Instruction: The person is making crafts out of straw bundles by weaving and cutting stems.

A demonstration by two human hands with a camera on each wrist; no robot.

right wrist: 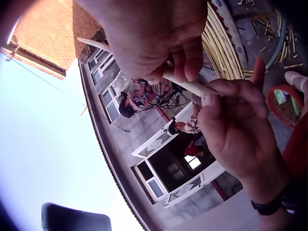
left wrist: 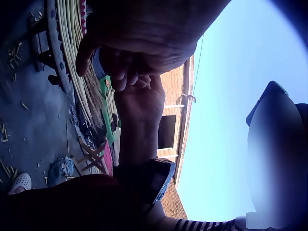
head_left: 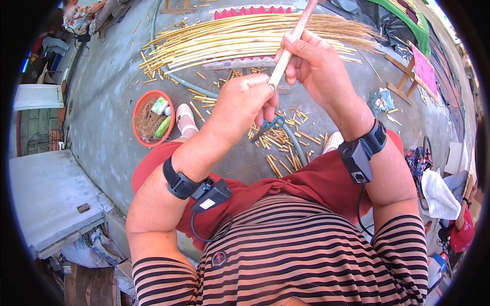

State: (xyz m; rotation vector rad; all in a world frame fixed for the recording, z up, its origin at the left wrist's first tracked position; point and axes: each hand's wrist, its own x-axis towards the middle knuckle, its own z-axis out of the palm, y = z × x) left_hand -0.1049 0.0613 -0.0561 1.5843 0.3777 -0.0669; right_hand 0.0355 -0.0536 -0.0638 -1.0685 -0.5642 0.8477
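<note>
A pale stick (head_left: 280, 71), reddish toward its far end, slants between both hands in the head view. My left hand (head_left: 245, 99) pinches its near end between thumb and curled fingers. Farther up, my right hand (head_left: 319, 58) grips the stick with thumb and fingers. In the right wrist view the stick (right wrist: 190, 86) runs from under the right hand (right wrist: 149, 38) to the thumb of the left hand (right wrist: 238, 125). Just below the left fingertips in the head view appears a blue-handled cutting tool (head_left: 275, 122) with a dark blade. The left wrist view is dark and hides the stick.
Long yellow stalks (head_left: 224, 43) lie across a low rack ahead. Short cut stalk pieces (head_left: 278, 137) litter the concrete floor around a hose (head_left: 186, 83). A red basket (head_left: 138, 122) stands to the left, and a small folding stool (head_left: 408, 76) to the right.
</note>
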